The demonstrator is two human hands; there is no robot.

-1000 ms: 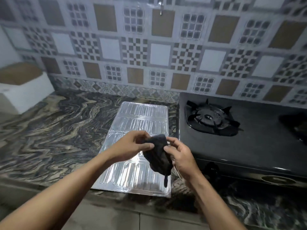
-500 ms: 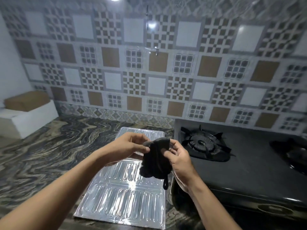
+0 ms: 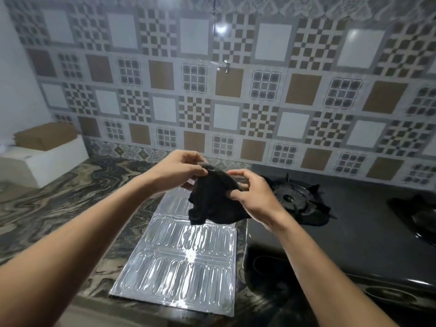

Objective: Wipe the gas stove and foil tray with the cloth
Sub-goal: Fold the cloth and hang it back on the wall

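A dark cloth (image 3: 213, 201) hangs in the air above the far end of the ribbed silver foil tray (image 3: 184, 263), which lies flat on the marbled countertop. My left hand (image 3: 180, 168) pinches the cloth's top edge. My right hand (image 3: 253, 197) grips its right side, thumb pressed into the fabric. The black gas stove (image 3: 358, 234) stands just right of the tray, with one burner grate (image 3: 298, 200) behind my right hand and a second burner (image 3: 417, 213) at the right edge.
A white box (image 3: 56, 156) with a brown carton (image 3: 44, 135) on top sits at the far left of the counter (image 3: 59, 208). A patterned tile wall (image 3: 236, 90) rises behind. The stove's knob (image 3: 389, 297) is at its front right.
Both hands have risen with the cloth and spread it wider. The view has tilted upward, showing more wall and less of the counter's front edge.
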